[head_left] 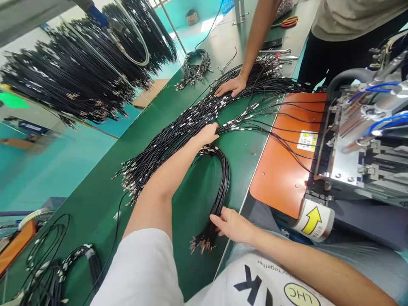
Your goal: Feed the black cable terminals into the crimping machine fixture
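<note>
My right hand (231,224) is closed around a bundle of black cables (224,178) near its stripped, copper-coloured ends. The bundle arches up and away over the green table. Ahead of it, my left hand (207,134) has its fingers curled on black cables with white labels (236,122), whose strands run right to a machine; its palm side is hidden. Beneath and beyond my left arm lies a long heap of black cables (178,131), also tagged in white. A co-worker's hand (232,86) rests flat on the far part of that heap.
To the right stands a machine (360,140) with an orange plate (280,157). Many cables hang on a rack (73,72) at the left. Coiled cables (86,259) lie near left, and another coil (196,66) lies far back. Red-handled pliers (288,22) lie beyond the co-worker's arm.
</note>
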Motion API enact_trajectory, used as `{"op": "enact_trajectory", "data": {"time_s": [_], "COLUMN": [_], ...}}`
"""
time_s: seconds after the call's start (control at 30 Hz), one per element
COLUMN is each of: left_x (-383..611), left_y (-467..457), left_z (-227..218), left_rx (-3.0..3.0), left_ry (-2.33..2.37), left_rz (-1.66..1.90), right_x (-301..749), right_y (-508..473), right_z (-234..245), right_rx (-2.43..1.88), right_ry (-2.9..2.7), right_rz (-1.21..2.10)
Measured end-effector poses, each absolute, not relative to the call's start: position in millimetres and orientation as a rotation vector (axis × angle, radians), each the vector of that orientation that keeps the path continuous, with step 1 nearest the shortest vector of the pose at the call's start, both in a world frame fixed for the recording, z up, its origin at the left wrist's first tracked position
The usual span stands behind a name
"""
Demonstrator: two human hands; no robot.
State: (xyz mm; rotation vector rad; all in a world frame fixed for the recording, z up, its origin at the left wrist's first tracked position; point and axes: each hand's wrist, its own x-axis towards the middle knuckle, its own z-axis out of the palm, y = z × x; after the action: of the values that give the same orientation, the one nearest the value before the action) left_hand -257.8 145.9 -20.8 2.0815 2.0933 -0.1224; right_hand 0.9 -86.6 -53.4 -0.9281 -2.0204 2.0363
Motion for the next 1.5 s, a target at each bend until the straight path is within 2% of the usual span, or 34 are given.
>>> {"op": "enact_trajectory", "data": {"time_s": [0.13, 0.23, 0.5, 0.63, 0.83, 0.9, 1.0, 1.1, 1.23, 1.37, 1.5], "left_x": [-253.9, -247.2, -244.0, -245.1, -222.4, -201.9, -164.0, -134.8, -120.9, -111.0, -101.3], "left_y": [113.5, 97.7, 101.4, 103.3, 101.8, 93.2, 72.3, 55.1, 61.5, 89.7, 101.6], "left_z": [-5.1, -4.8, 5.4, 11.6, 4.7, 4.0, 2.8, 5.9, 28.2, 40.8, 7.8], "left_rx": [2.238, 2.274, 2.218, 2.119, 1.967, 2.117, 2.596, 2.789, 2.588, 2.402, 2.376], "left_ry": [1.772, 1.515, 1.455, 1.466, 1.903, 1.881, 1.567, 1.340, 1.663, 1.852, 1.849], "left_rz": [-0.098, -0.116, 0.094, 0.275, 0.625, 0.516, 0.118, -0.076, 0.308, 0.687, 0.392], "right_x": [26.5, 35.5, 62.2, 62.1, 44.9, 45.0, 49.3, 51.3, 50.3, 59.3, 81.2], "right_y": [-61.1, -50.9, -34.6, -29.3, -49.1, -48.6, -38.4, -27.0, -14.1, -3.0, -17.2], "right_z": [-38.0, -33.4, -36.2, -42.0, -43.0, -45.8, -53.5, -53.1, -32.9, -22.8, -36.9], "right_rx": [-1.051, -1.078, -1.195, -1.114, -0.909, -0.874, -1.025, -1.136, -1.009, -0.926, -1.101], "right_ry": [-2.671, -2.791, -2.297, -2.061, -2.094, -2.053, -1.839, -1.755, -1.676, -1.424, -1.419], "right_rz": [1.434, 1.251, 1.539, 1.637, 1.670, 1.739, 1.829, 1.729, 1.598, 1.712, 1.731]}}
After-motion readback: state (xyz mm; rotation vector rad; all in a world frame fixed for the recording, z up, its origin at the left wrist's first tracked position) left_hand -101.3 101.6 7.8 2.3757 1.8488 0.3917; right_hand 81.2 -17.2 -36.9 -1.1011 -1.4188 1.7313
